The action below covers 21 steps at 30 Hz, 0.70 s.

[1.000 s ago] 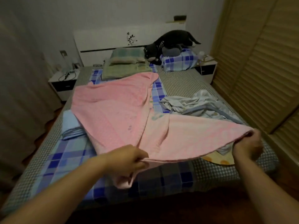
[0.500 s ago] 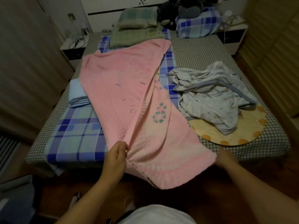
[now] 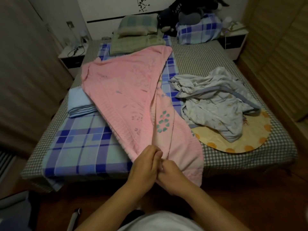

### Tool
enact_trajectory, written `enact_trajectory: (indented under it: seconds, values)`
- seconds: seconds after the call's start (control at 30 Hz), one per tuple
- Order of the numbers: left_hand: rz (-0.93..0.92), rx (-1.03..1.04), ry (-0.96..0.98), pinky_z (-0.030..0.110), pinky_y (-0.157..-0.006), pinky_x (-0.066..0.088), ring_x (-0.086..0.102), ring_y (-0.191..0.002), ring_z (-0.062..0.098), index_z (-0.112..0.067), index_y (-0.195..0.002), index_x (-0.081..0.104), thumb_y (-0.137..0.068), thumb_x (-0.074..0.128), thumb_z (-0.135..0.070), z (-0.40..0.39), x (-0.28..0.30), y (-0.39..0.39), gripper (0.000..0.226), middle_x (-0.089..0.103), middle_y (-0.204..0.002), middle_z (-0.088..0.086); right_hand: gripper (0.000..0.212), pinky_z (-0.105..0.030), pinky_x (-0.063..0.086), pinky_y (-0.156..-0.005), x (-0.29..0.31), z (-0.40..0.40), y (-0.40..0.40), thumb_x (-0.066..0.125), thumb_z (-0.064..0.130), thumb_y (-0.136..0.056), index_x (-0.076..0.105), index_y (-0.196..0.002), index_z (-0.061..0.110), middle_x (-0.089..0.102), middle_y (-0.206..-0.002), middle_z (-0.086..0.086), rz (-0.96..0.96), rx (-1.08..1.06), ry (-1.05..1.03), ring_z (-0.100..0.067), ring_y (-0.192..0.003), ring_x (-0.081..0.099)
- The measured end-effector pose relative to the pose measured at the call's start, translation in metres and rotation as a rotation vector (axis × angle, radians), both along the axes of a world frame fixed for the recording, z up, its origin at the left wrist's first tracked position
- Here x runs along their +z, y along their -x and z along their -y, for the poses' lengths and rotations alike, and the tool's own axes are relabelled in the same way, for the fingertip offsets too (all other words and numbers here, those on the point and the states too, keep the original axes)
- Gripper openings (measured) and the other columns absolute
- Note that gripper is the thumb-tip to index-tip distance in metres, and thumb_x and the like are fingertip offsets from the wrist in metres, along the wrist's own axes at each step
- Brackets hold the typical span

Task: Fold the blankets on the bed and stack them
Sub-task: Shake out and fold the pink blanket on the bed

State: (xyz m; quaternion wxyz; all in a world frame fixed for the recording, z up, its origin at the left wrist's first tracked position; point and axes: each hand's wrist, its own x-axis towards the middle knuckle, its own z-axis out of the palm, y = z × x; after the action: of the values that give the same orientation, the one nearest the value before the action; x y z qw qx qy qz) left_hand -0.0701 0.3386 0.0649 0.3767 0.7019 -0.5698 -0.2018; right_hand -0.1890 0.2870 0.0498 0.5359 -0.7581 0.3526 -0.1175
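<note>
We look down in a dim bedroom at a bed [image 3: 250,164] covered by a small grey-and-white check sheet, with a blue plaid sheet [image 3: 80,147] spread over its left half. A white headboard [image 3: 116,14] stands at the far end, with a nightstand on each side. A pink blanket [image 3: 123,97] lies diagonally across the bed, from near the green pillow [image 3: 136,27] at the head down to the foot edge, where its near end hangs over the side. Its two near edges are drawn together into a narrow point. There we see our left hand [image 3: 143,165] and right hand [image 3: 168,174] pressed side by side, touching each other, fingers curled around the gathered pink fabric at the edge of the mattress. A folded light blue blanket [image 3: 80,102] sits on the left side of the bed, its right edge tucked beneath the pink one. On the right side lies a crumpled pale grey-blue blanket [image 3: 215,100] with a darker border, unfolded, partly resting on a round yellow mat [image 3: 233,144] with orange spots. A dark plush toy [image 3: 183,12] rests on a blue plaid pillow [image 3: 198,32] at the head.
</note>
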Motion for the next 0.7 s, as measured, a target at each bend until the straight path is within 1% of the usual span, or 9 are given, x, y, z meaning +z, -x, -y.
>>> enact_trajectory:
  seconds: [0.07,0.13,0.2,0.27,0.33,0.43,0.5,0.57,0.7]
  values:
    - [-0.016,-0.111,-0.003,0.032,-0.082,0.048,0.054,-0.092,0.004,-0.043,-0.1,0.047,-0.101,0.037,-0.044,0.008,0.005,-0.009,0.011,0.05,-0.097,-0.011,0.02,-0.025,0.05,-0.07,0.006,0.014,0.005,0.06,0.011,-0.087,0.063,-0.076,0.027,0.066,-0.08,0.012,0.002,-0.024,0.06,0.003,-0.075,0.06]
    - [-0.039,-0.286,-0.027,0.027,-0.09,0.047,0.055,-0.103,0.005,-0.035,-0.117,0.051,-0.1,0.041,-0.048,0.02,0.016,-0.023,0.024,0.051,-0.109,-0.011,0.006,-0.021,0.048,-0.074,0.009,0.028,0.01,0.068,0.015,-0.088,0.071,-0.087,0.02,0.07,-0.092,0.005,0.034,-0.05,0.195,-0.001,-0.085,0.062]
    - [0.027,-0.493,-0.096,0.021,-0.092,0.045,0.055,-0.105,0.0,-0.031,-0.129,0.049,-0.095,0.049,-0.056,0.043,0.032,-0.041,0.042,0.056,-0.116,-0.014,0.004,-0.025,0.047,-0.071,0.024,0.036,0.014,0.067,0.018,-0.091,0.069,-0.093,0.016,0.064,-0.092,0.004,0.064,-0.096,0.277,-0.007,-0.084,0.061]
    - [0.192,-0.699,-0.176,0.023,-0.084,0.047,0.056,-0.095,-0.001,-0.036,-0.125,0.049,-0.088,0.054,-0.065,0.076,0.043,-0.066,0.047,0.061,-0.111,-0.016,0.015,-0.028,0.049,-0.076,0.045,0.042,0.019,0.057,0.011,-0.09,0.068,-0.099,0.016,0.061,-0.096,0.006,0.07,-0.176,0.332,-0.008,-0.089,0.06]
    - [0.331,-0.85,-0.202,0.03,-0.076,0.047,0.055,-0.082,0.004,-0.038,-0.104,0.051,-0.085,0.055,-0.07,0.112,0.047,-0.093,0.038,0.06,-0.093,-0.017,0.031,-0.026,0.05,-0.085,0.063,0.047,0.022,0.054,0.004,-0.085,0.071,-0.107,0.017,0.067,-0.103,0.008,0.071,-0.298,0.405,-0.007,-0.097,0.063]
    - [0.397,-0.95,-0.253,0.033,-0.071,0.047,0.055,-0.074,0.008,-0.033,-0.083,0.048,-0.083,0.056,-0.072,0.167,0.049,-0.136,0.04,0.056,-0.078,-0.015,0.032,-0.028,0.054,-0.083,0.084,0.054,0.017,0.054,-0.001,-0.088,0.074,-0.108,0.015,0.074,-0.1,0.008,0.108,-0.574,0.403,-0.008,-0.096,0.068]
    - [0.463,-1.007,-0.257,0.032,-0.068,0.042,0.054,-0.074,0.011,-0.03,-0.08,0.047,-0.084,0.055,-0.072,0.199,0.048,-0.161,0.042,0.055,-0.076,-0.013,0.034,-0.018,0.051,-0.087,0.091,0.056,0.006,0.058,-0.01,-0.089,0.073,-0.11,0.012,0.075,-0.103,0.006,0.227,-0.827,0.334,-0.004,-0.101,0.068]
    - [0.5,-1.036,-0.25,0.032,-0.067,0.038,0.052,-0.073,0.012,-0.031,-0.081,0.046,-0.085,0.055,-0.07,0.224,0.044,-0.185,0.041,0.052,-0.074,-0.016,0.028,-0.013,0.048,-0.087,0.096,0.059,-0.006,0.058,-0.012,-0.09,0.072,-0.106,0.006,0.074,-0.101,0.005,0.325,-1.101,0.308,-0.001,-0.097,0.067]
    - [0.441,-0.977,-0.225,0.032,-0.072,0.042,0.055,-0.079,0.011,-0.032,-0.104,0.043,-0.089,0.053,-0.066,0.25,0.025,-0.225,0.039,0.055,-0.09,-0.014,0.024,-0.012,0.048,-0.085,0.106,0.066,-0.026,0.05,-0.01,-0.094,0.067,-0.105,0.002,0.068,-0.096,0.004,0.374,-1.425,0.376,0.008,-0.086,0.062]
